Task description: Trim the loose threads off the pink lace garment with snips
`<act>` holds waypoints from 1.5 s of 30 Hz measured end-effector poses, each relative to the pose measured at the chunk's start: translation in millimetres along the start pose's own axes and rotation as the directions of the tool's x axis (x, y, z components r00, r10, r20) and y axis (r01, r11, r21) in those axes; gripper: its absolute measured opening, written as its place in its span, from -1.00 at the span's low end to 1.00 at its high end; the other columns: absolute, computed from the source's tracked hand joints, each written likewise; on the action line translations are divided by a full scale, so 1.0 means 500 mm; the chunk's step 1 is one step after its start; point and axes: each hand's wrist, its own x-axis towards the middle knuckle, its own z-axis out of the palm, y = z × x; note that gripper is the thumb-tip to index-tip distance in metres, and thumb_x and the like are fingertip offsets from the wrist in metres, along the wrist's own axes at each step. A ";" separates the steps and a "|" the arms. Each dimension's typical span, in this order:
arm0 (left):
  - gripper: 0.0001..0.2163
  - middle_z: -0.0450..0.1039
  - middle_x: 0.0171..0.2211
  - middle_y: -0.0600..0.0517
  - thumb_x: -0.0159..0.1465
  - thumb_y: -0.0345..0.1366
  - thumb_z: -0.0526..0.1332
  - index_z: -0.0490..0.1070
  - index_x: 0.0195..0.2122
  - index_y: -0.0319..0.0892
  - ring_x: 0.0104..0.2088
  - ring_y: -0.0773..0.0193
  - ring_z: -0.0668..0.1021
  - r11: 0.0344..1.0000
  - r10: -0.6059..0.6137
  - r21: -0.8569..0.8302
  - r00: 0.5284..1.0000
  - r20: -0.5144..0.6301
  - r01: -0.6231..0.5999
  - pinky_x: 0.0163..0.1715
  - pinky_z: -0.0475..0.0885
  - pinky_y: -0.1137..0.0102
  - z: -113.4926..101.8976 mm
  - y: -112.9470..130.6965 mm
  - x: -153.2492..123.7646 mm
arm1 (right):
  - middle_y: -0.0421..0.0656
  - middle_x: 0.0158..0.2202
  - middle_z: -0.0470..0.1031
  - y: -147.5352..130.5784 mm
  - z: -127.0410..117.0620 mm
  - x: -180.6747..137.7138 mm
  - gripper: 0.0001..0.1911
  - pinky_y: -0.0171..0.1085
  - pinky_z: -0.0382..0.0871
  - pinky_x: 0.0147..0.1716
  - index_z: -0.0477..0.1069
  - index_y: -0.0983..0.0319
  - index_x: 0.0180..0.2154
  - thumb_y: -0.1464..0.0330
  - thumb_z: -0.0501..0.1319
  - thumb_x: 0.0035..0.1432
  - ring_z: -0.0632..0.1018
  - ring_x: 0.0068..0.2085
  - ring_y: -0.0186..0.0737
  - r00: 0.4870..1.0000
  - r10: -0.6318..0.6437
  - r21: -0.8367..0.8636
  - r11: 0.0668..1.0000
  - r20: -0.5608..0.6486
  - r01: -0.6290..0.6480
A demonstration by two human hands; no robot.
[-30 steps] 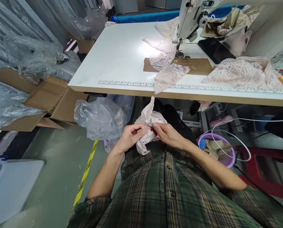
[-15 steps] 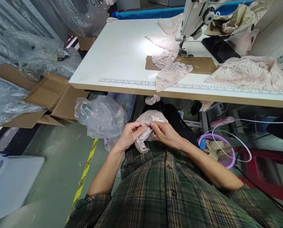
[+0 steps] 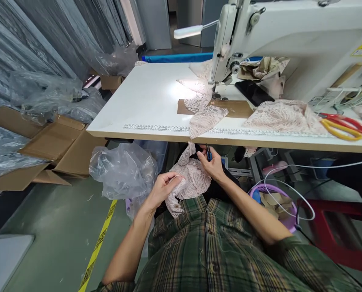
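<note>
In my lap lies a piece of pale pink lace [image 3: 190, 182]. My left hand [image 3: 164, 188] pinches its left edge with closed fingers. Closed round a small dark and blue tool [image 3: 209, 154], probably thread snips, my right hand [image 3: 211, 164] is raised just under the table's front edge and touches the top of the lace. A strip of the same lace [image 3: 202, 109] hangs over the edge of the white table [image 3: 150, 97] from under the needle of the white sewing machine [image 3: 278, 36].
A lace pile [image 3: 284, 117] and red and yellow scissors [image 3: 341, 123] lie on the table at right. Clear plastic bags [image 3: 123, 170] and flattened cardboard boxes [image 3: 56, 142] sit on the floor at left. A purple basket [image 3: 275, 198], white cable and red stool [image 3: 345, 227] are at right.
My right hand has left my left hand and risen toward the table edge, the small tool now showing in it. The lace has spread out between my hands. My head has tilted up.
</note>
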 end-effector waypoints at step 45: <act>-0.80 0.61 -0.32 -0.05 0.18 -0.19 0.32 0.59 -0.35 -0.24 -0.27 0.22 0.58 0.982 0.168 -0.114 0.975 0.145 -0.152 -0.20 0.43 0.41 0.008 0.042 0.057 | -0.23 -0.50 0.37 -0.109 -0.040 -0.052 -0.48 -0.31 0.13 -0.41 0.32 0.22 -0.42 0.01 -0.10 0.36 0.35 -0.45 -0.32 0.851 -0.043 -0.129 0.983 0.524 0.129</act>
